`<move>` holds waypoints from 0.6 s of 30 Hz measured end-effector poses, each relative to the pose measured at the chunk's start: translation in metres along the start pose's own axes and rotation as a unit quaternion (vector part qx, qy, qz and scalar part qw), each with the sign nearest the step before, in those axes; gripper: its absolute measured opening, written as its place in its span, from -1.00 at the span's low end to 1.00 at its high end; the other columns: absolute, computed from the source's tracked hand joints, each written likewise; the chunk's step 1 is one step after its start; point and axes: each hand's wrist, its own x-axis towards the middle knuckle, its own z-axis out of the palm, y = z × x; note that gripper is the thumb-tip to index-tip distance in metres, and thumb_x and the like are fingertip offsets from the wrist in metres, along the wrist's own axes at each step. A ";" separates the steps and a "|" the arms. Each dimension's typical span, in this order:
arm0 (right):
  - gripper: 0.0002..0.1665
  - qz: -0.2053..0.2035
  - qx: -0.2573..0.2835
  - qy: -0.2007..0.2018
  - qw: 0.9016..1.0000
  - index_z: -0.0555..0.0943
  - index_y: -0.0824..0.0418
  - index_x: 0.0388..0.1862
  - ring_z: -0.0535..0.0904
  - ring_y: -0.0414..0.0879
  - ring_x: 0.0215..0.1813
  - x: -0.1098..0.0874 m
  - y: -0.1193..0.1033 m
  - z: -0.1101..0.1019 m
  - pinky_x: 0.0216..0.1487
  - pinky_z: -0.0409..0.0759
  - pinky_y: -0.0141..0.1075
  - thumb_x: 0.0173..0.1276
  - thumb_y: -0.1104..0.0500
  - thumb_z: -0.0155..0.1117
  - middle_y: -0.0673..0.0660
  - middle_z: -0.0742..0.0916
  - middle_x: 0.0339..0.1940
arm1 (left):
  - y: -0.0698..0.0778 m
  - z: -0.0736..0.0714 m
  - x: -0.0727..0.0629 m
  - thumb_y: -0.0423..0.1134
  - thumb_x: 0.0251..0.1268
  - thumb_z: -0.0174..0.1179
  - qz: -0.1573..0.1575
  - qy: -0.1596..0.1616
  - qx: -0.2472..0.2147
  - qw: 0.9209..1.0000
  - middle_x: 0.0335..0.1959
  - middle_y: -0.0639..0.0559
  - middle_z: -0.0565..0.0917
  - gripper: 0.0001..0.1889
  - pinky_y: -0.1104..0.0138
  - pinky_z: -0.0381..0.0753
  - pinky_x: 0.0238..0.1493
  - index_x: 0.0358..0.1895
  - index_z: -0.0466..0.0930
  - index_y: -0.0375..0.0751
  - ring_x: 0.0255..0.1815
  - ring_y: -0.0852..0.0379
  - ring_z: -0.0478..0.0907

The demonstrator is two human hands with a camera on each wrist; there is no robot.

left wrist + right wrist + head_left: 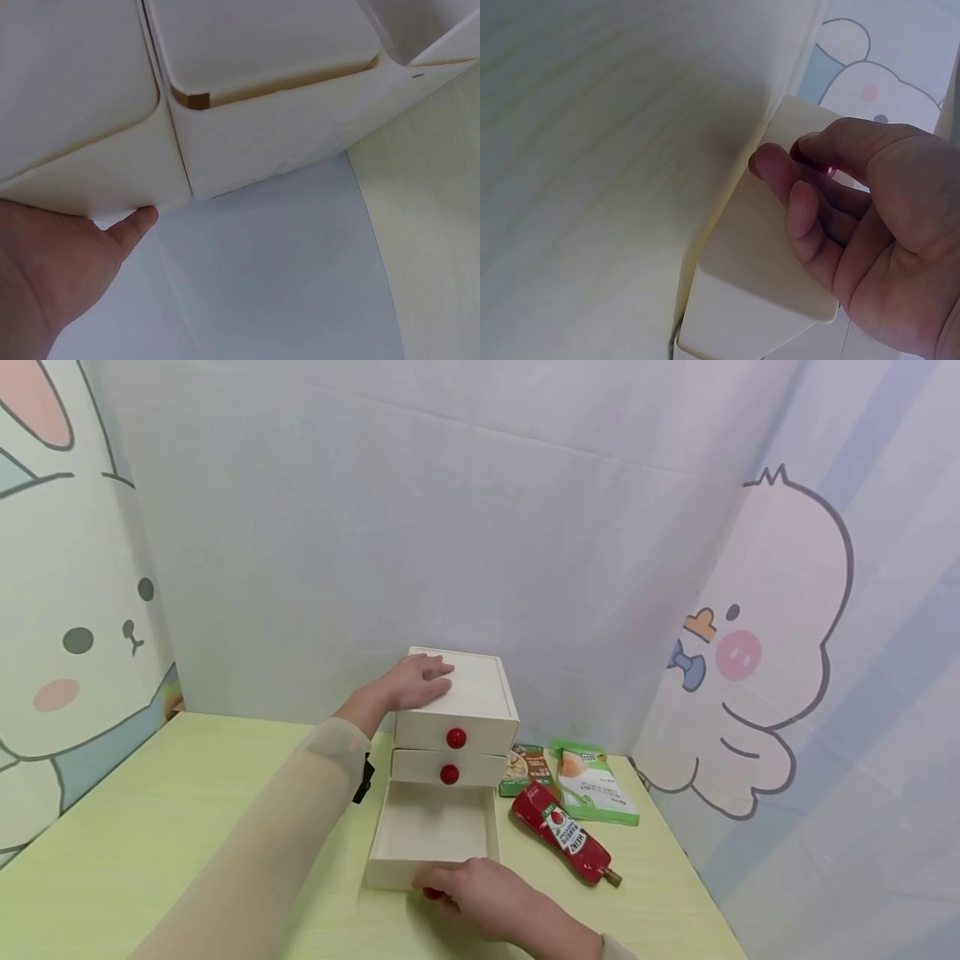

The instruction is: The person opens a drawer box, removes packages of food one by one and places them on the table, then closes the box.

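A small white drawer cabinet (474, 681) stands against the back wall, its upper two drawers pushed in. The bottom drawer (437, 831) is pulled far out, and nothing shows inside it. My left hand (414, 682) rests on the cabinet's top near the left edge, fingers stretched out; in the left wrist view its thumb touches the casing. At the front of the bottom drawer, my right hand (491, 893) pinches the red knob (827, 171), which the fingers largely cover. Two more red knobs sit on the upper drawer (420, 731) and middle drawer (412, 767).
Right of the cabinet lie a red Heinz ketchup pouch (540, 810), a green-and-white packet (603, 797) and a brown-and-green box (525, 768). All rest on the pale yellow table (225, 777). Printed curtains enclose the table's back and sides.
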 end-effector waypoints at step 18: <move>-0.66 0.036 -0.019 0.020 0.999 0.77 -0.09 0.19 0.52 -0.44 -0.26 0.016 0.022 -0.001 -0.10 0.58 -0.61 0.54 0.24 0.42 -0.24 0.83 -0.08 | 0.000 -0.001 0.000 0.06 0.72 -0.08 -0.001 -0.001 -0.002 1.000 0.84 -0.11 0.15 -0.38 -0.23 -0.09 0.84 0.70 0.39 -0.04 0.89 -0.21 -0.16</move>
